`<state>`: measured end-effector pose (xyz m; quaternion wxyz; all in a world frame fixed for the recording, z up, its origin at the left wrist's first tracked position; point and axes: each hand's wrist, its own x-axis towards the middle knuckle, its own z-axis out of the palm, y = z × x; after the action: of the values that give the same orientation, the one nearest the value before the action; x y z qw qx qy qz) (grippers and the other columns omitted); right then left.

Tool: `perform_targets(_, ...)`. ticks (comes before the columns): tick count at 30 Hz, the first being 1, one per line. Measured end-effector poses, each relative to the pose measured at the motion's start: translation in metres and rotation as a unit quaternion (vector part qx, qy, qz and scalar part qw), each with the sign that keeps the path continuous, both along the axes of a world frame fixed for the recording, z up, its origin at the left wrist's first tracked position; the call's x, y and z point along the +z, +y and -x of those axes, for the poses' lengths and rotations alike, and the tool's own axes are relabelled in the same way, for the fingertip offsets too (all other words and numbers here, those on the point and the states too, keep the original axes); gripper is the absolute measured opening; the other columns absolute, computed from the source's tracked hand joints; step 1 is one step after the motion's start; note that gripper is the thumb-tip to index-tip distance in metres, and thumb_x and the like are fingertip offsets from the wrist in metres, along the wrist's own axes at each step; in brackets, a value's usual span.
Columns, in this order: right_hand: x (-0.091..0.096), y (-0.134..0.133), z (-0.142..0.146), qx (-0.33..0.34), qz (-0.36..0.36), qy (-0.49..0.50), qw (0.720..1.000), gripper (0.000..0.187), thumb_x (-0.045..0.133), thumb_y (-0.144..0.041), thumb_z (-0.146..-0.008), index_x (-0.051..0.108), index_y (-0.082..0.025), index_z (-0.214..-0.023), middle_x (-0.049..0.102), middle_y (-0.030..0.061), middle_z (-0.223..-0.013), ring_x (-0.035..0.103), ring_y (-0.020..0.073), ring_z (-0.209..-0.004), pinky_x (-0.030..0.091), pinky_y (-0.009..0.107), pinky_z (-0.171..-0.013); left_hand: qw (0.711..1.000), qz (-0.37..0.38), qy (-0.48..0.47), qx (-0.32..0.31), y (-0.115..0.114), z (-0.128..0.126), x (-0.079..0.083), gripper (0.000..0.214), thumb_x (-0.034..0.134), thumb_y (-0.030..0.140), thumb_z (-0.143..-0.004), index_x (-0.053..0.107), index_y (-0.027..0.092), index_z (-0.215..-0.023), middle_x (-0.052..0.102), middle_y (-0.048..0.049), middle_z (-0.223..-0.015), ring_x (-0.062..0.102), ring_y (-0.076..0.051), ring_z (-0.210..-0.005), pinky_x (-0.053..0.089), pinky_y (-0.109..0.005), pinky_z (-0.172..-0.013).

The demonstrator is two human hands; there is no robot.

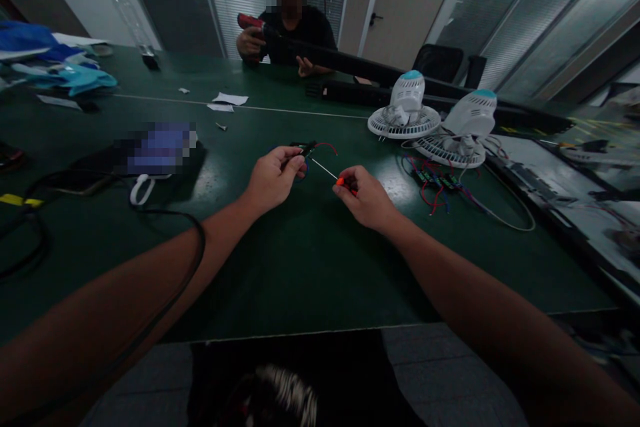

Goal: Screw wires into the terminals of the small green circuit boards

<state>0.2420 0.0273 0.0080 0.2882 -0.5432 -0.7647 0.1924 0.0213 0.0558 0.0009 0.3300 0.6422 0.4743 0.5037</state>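
Note:
Between the fingers of my left hand [274, 177] is a small dark electronic part [307, 149], partly hidden by the fingertips, with a red wire and blue wires coming off it. My right hand [367, 199] is closed round the orange-red handle of a screwdriver [325, 169]. The thin metal shaft points up and left, its tip at or very near the dark part; I cannot tell whether it touches. Both hands are over the middle of the green table [300, 267]. To the right lie several small circuit boards [437, 179] with red and blue wires.
Two white fans [404, 121] lie face down at the right, beside a long frame [560, 200]. A black cable [200, 233] crosses my left forearm. Paper scraps [230, 99], a bottle [134, 27] and blue plastic [75, 77] are farther off. Opposite, a person [295, 33] holds a red-and-black tool.

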Motion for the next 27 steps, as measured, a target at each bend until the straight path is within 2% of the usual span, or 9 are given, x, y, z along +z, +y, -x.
perform_targets(3, -0.001, 0.001, 0.001, -0.009, -0.006, -0.011, 1.000, 0.023, 0.066, -0.027, -0.093, 0.055, -0.019, -0.111, 0.067, 0.0090, -0.106, 0.064, 0.0199, -0.092, 0.053, 0.035, -0.080, 1.000, 0.006, 0.007, -0.001, -0.001, 0.000, 0.000, 0.025, 0.057, 0.023, -0.096, 0.067, 0.014, -0.118, 0.077, -0.0100, -0.095, 0.073, -0.018, -0.079, 0.061, -0.033, -0.073)
perform_targets(6, 0.000, 0.003, 0.005, -0.022, -0.026, -0.038, 0.999, 0.022, 0.067, -0.021, -0.092, 0.055, -0.018, -0.111, 0.065, 0.0099, -0.112, 0.062, 0.0195, -0.095, 0.051, 0.035, -0.083, 1.000, 0.012, 0.024, 0.002, -0.001, 0.000, 0.001, 0.025, 0.057, 0.023, -0.096, 0.067, 0.014, -0.118, 0.076, -0.0106, -0.097, 0.072, -0.017, -0.079, 0.060, -0.032, -0.073)
perform_targets(9, 0.003, 0.002, 0.011, -0.024, -0.037, -0.079, 0.996, 0.021, 0.066, -0.016, -0.091, 0.059, -0.017, -0.111, 0.062, 0.0114, -0.117, 0.061, 0.0212, -0.098, 0.050, 0.037, -0.085, 0.994, 0.026, 0.098, 0.032, 0.002, 0.003, 0.004, 0.025, 0.056, 0.023, -0.097, 0.067, 0.014, -0.117, 0.076, -0.0098, -0.095, 0.071, -0.018, -0.077, 0.057, -0.032, -0.071)
perform_targets(12, 0.007, -0.001, 0.014, -0.027, -0.033, -0.117, 0.992, 0.020, 0.065, -0.016, -0.092, 0.063, -0.016, -0.112, 0.062, 0.0123, -0.117, 0.061, 0.0240, -0.099, 0.050, 0.038, -0.083, 0.971, 0.034, 0.229, 0.064, 0.011, 0.007, 0.007, 0.025, 0.054, 0.024, -0.098, 0.068, 0.016, -0.118, 0.076, -0.0094, -0.096, 0.070, -0.022, -0.083, 0.055, -0.036, -0.076)
perform_targets(15, 0.010, -0.003, 0.014, -0.037, -0.026, -0.141, 0.989, 0.021, 0.062, -0.017, -0.094, 0.065, -0.015, -0.115, 0.062, 0.0134, -0.118, 0.062, 0.0246, -0.097, 0.049, 0.038, -0.080, 0.932, 0.032, 0.354, 0.078, 0.027, 0.009, 0.009, 0.027, 0.053, 0.024, -0.099, 0.068, 0.015, -0.119, 0.075, -0.0144, -0.115, 0.069, -0.029, -0.104, 0.053, -0.042, -0.092)
perform_targets(17, 0.010, -0.004, 0.012, -0.043, -0.022, -0.148, 0.988, 0.023, 0.061, -0.017, -0.095, 0.066, -0.014, -0.117, 0.062, 0.0135, -0.118, 0.062, 0.0242, -0.096, 0.049, 0.038, -0.079, 0.912, 0.021, 0.402, 0.078, 0.039, 0.007, 0.009, 0.030, 0.050, 0.026, -0.100, 0.066, 0.014, -0.123, 0.072, -0.0173, -0.123, 0.066, -0.032, -0.113, 0.051, -0.044, -0.097)
perform_targets(21, 0.010, -0.004, 0.010, -0.045, -0.017, -0.152, 0.987, 0.024, 0.060, -0.019, -0.096, 0.066, -0.015, -0.118, 0.063, 0.0129, -0.119, 0.062, 0.0229, -0.096, 0.049, 0.036, -0.078, 0.897, 0.009, 0.434, 0.085, 0.057, 0.006, 0.005, 0.034, 0.048, 0.028, -0.101, 0.065, 0.016, -0.128, 0.070, -0.0161, -0.127, 0.063, -0.032, -0.118, 0.050, -0.045, -0.101)
perform_targets(27, 0.013, -0.003, 0.010, -0.048, 0.001, -0.145, 0.988, 0.023, 0.060, -0.019, -0.096, 0.067, -0.015, -0.117, 0.064, 0.0128, -0.120, 0.062, 0.0227, -0.099, 0.050, 0.037, -0.081, 0.882, -0.017, 0.463, 0.084, 0.068, 0.013, -0.003, 0.032, 0.051, 0.028, -0.099, 0.070, 0.016, -0.123, 0.066, -0.0165, -0.129, 0.060, -0.033, -0.122, 0.047, -0.048, -0.108)
